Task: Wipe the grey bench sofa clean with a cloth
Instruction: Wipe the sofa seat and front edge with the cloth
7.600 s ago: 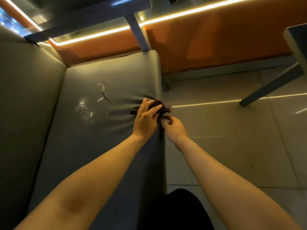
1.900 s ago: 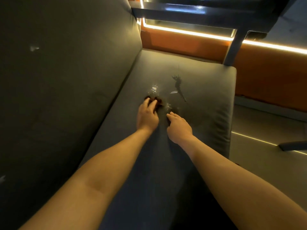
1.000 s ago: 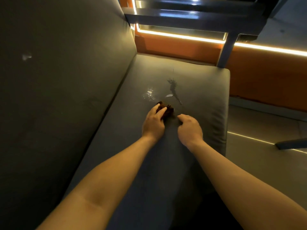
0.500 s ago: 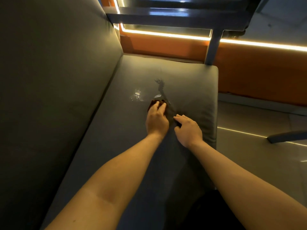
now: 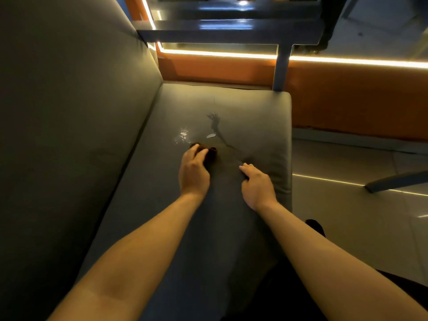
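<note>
Cloth [image 5: 212, 153], gripped by curled fingers [image 5: 201, 155] of the left hand [image 5: 193, 176], is to be swept firmly through the spill [image 5: 214, 122] beyond it.

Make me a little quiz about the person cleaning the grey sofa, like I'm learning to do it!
1. True or false: the right hand holds the brown cloth.
2. What lies just beyond the cloth on the grey seat? A) shiny wet spots and a dark stain B) a cup C) a book
3. Fill in: the wall past the seat's far end is ___ in colour.
Key: 1 false, the left hand holds it; 2 A; 3 orange.
</note>
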The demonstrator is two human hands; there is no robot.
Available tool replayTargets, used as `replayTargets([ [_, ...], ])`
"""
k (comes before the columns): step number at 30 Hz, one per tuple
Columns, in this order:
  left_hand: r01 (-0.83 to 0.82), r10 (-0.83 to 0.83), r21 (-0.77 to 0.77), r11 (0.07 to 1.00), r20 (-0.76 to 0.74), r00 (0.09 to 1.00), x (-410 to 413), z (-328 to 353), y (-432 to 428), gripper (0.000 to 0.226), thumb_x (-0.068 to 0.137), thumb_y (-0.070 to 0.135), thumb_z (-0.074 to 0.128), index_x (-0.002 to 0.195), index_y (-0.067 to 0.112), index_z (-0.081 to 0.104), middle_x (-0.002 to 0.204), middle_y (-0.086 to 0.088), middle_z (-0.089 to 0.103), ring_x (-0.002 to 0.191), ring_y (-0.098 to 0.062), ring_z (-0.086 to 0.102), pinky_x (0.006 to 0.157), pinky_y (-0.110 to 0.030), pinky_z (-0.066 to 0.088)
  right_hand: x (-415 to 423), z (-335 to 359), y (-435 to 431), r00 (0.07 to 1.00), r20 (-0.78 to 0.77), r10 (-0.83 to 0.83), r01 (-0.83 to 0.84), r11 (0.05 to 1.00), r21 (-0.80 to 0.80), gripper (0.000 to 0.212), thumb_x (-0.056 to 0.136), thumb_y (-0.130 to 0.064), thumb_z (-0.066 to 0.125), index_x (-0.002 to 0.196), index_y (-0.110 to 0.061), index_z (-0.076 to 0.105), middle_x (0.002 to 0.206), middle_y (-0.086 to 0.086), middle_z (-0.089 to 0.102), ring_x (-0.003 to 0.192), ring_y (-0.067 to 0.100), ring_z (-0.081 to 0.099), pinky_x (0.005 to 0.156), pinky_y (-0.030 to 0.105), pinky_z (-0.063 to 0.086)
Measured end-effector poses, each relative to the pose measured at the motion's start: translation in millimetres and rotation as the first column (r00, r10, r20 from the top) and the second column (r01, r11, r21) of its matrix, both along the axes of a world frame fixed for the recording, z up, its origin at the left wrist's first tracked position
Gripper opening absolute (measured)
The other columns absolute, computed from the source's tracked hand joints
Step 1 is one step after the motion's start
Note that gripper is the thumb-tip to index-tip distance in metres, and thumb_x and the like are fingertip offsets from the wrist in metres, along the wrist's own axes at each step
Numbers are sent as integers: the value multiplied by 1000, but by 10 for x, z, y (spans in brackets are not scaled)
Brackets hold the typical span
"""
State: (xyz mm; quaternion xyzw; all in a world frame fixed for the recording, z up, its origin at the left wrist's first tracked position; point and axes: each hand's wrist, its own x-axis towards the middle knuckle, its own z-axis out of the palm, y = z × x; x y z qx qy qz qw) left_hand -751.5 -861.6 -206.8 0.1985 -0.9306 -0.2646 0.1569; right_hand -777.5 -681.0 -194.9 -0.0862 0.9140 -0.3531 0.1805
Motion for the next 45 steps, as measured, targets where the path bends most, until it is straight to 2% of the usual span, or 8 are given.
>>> replayTargets([
  [5, -93, 84, 74, 993, 120, 989, -1, -53, 73, 46, 101, 11, 48, 147, 15, 51, 160, -11, 34, 146, -28, 28, 117, -36, 28, -20, 29, 6, 999, 24, 27, -27, 999, 33, 53, 101, -5, 44, 151, -20, 45, 160, -3, 38, 150, 17, 30, 121, 34, 27],
  [19, 239, -256, 130, 962, 131, 958, -130, 97, 632, 44, 98, 4, 51, 139, 16, 61, 147, -10, 53, 136, -31, 45, 111, -41, 40, -73, 122, 270, 991, 124, -54, 62, 996, -60, 48, 101, -2, 46, 143, -22, 57, 145, 2, 56, 134, 23, 50, 103, 25, 39],
  [23, 129, -126, -13, 992, 114, 985, 60, 64, 190, 46, 95, -4, 51, 137, 12, 62, 151, -15, 47, 139, -33, 41, 113, -46, 41, -20, 139, 334, 987, 156, -48, 56, 997, -46, 47, 101, -5, 46, 142, -23, 58, 147, 2, 55, 136, 23, 48, 107, 26, 39],
  [27, 29, -35, 38, 999, 154, 987, 80, 23, 240, 47, 99, -1, 49, 143, 12, 55, 156, -15, 40, 144, -32, 37, 116, -43, 36, 81, 171, 351, 990, 137, -26, 31, 999, -29, 45, 102, -7, 47, 144, -21, 56, 151, 1, 51, 143, 18, 41, 116, 30, 32],
  [36, 170, -203, 219, 961, 139, 969, -147, 159, 1038, 43, 102, 7, 44, 142, 19, 57, 145, -8, 55, 134, -28, 48, 110, -39, 39, 105, 259, 473, 963, 240, -120, 164, 971, -172, 41, 99, -10, 53, 137, -21, 62, 135, 1, 64, 126, 22, 57, 106, 36, 47],
  [39, 203, -272, 438, 876, 101, 957, -158, 249, 1239, 41, 102, 12, 48, 141, 24, 57, 134, -3, 63, 122, -22, 57, 99, -26, 47, 135, 282, 557, 941, 304, -151, 227, 945, -233, 25, 99, -14, 54, 117, -21, 71, 108, 2, 72, 106, 25, 65, 91, 41, 56],
  [42, 66, -160, 759, 648, 51, 986, -165, 363, 1246, 36, 102, 14, 50, 137, 25, 53, 121, 2, 61, 113, -19, 59, 76, -9, 46, 158, 357, 705, 914, 332, -235, 335, 896, -290, 21, 101, -17, 53, 114, -19, 69, 106, 2, 70, 103, 22, 64, 94, 42, 55],
  [45, -54, 14, 933, 355, 52, 999, -137, 471, 1189, 18, 104, 18, 51, 121, 19, 55, 114, -9, 66, 107, -31, 66, 81, -36, 60, 170, 425, 769, 861, 421, -285, 455, 802, -388, 33, 102, -26, 56, 135, -23, 56, 125, 2, 64, 117, 20, 59, 104, 45, 51],
])
